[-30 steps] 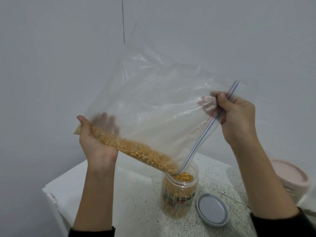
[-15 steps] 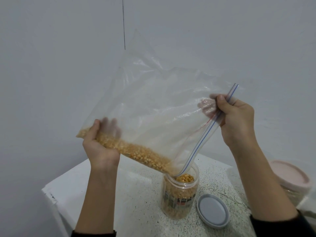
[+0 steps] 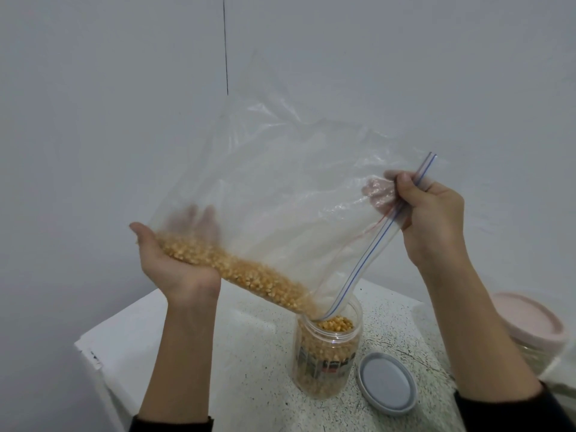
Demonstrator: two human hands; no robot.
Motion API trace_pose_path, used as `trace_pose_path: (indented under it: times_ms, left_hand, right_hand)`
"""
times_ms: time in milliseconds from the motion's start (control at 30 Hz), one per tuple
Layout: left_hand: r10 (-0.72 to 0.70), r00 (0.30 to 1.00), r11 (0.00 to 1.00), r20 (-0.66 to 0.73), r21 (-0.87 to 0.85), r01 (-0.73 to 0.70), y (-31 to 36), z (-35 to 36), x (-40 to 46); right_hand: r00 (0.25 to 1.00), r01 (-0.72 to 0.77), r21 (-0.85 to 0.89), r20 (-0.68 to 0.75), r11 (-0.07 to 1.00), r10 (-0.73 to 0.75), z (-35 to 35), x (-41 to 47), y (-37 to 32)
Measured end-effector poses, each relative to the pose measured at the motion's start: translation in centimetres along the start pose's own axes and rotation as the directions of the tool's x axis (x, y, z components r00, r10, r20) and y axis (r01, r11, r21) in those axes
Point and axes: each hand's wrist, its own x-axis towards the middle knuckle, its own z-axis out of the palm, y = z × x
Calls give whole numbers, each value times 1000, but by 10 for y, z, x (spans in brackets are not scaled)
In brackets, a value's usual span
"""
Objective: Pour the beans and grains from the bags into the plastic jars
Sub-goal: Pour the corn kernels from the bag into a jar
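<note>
1. Since a moment ago the left hand [image 3: 177, 263] has turned palm-up and flattened under the bag's low corner, where before it clasped that corner from the side.
2. Nearest me, a round grey lid [image 3: 387, 381] lies flat on the table [image 3: 249, 353], a white top flecked with black specks, just beside the jar.
3. The clear plastic jar [image 3: 325, 350] stands upright, cylindrical, with a printed label band, and is filled almost to its neck with yellow kernels.
4. The left hand's fingers are spread nearly straight, cradling the bag from beneath; they look blurred through the film.
5. The kernels [image 3: 240, 272], small, rounded and matte, lie in a sloping ridge along the bag's lower edge, running down to the jar's mouth.
6. The bag [image 3: 280, 188] is thin, crinkled, glossy transparent plastic, tilted so that one end of its blue-and-red zip strip dips into the jar.
7. The right hand [image 3: 430, 222] pinches the zip strip up high, thumb in front and fingers curled behind the film.
8. Further right, a pale pink round lid [image 3: 526, 319] caps a second clear container.
9. Behind everything is a plain grey wall [image 3: 93, 120].
</note>
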Motion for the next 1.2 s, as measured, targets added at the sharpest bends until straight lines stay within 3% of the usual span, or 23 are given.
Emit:
trace_pose_path:
  times_ms: [167, 467, 700, 1200]
  left_hand:
    - [43, 998, 998, -46, 42, -41, -2, 0, 0]
    - [75, 996, 953, 44, 290, -85, -5, 4, 5]
    - [44, 998, 996, 53, 80, -48, 0, 6, 0]
    - [47, 998, 998, -35, 38, -46, -4, 4, -1]
  right_hand:
    - [1000, 6, -7, 1, 1000, -6, 0, 0, 1]
    - [1000, 6, 4, 6, 1000, -6, 0, 1, 2]
    - [1000, 15, 11, 3, 1000, -15, -3, 1, 2]
    - [1000, 9, 19, -6, 1000, -9, -4, 1, 1]
